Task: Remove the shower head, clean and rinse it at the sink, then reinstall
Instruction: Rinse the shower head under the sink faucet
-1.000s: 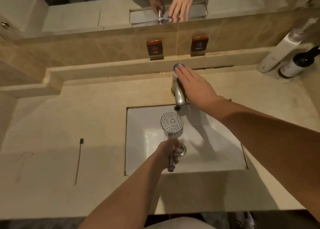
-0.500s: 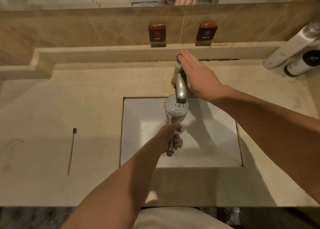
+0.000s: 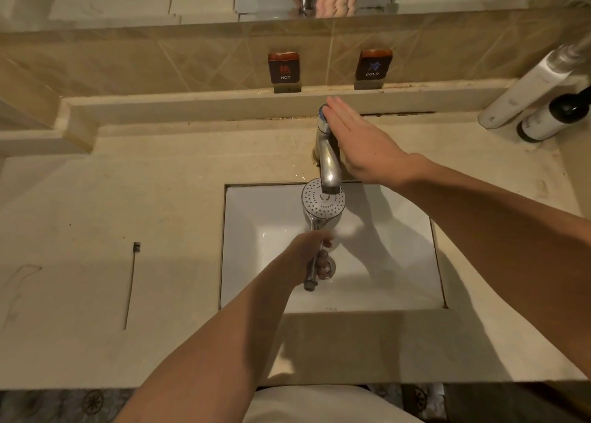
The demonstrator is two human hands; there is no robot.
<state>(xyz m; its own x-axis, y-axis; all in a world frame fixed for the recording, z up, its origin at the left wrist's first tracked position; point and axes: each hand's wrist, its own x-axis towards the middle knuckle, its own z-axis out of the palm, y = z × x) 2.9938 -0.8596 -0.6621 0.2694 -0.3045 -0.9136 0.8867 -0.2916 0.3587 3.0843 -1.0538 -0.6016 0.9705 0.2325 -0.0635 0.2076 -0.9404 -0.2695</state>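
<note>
My left hand (image 3: 307, 253) grips the chrome handle of the shower head (image 3: 321, 200) over the white sink basin (image 3: 383, 262). The round face with its nozzle holes points up and sits right under the spout of the chrome faucet (image 3: 329, 163). My right hand (image 3: 361, 144) lies flat with straight fingers against the right side of the faucet, fingertips at its blue-topped push knob (image 3: 322, 113). I cannot make out any water flow.
A thin black brush (image 3: 131, 282) lies on the beige counter (image 3: 128, 199) left of the basin. HOT (image 3: 284, 69) and COLD (image 3: 372, 66) labels sit on the back wall. A white tube (image 3: 527, 90) and a dark bottle (image 3: 553, 115) stand at the far right corner.
My left hand moved the shower head away from me, from mid-basin to under the faucet spout. My right hand stayed at the faucet top.
</note>
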